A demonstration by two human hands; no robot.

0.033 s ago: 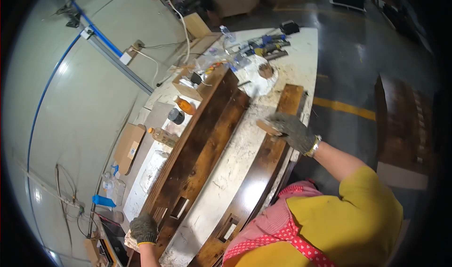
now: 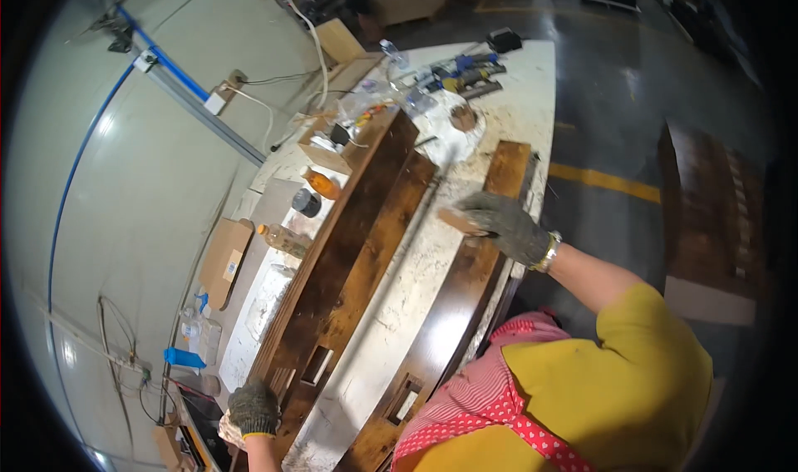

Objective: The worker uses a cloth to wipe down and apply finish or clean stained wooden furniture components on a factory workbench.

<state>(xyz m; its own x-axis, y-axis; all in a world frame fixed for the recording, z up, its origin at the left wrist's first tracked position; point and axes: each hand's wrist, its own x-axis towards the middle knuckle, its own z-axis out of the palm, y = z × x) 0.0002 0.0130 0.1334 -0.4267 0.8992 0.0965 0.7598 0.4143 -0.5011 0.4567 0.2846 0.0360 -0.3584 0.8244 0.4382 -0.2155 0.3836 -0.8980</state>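
My right hand (image 2: pixel 505 225), in a dark grey work glove, is closed round a small, flat tan block (image 2: pixel 457 221). It is over the near dark-brown wooden board (image 2: pixel 445 326), and the block juts out past the board's left edge. A rectangular cut-out is in this board's lower end. My left hand (image 2: pixel 253 407), gloved too, is closed on a pale crumpled cloth (image 2: pixel 230 429) at the lower end of the far wooden piece (image 2: pixel 353 264). This piece is long and stepped, with a slot of its own. Its lower end is partly hidden by the left hand.
Behind the far piece stand an orange bottle (image 2: pixel 320 182), a dark jar (image 2: pixel 306 202), a clear bottle (image 2: pixel 284 240) and an open carton (image 2: pixel 331 152). Several hand tools (image 2: pixel 461 74) lie at the table's far end beside a white sheet (image 2: pixel 445 143). More brown boards (image 2: pixel 715 210) stand at right.
My right hand has shifted slightly left with the tan block. My left hand stays in place on the cloth. The whole view has tilted a little.
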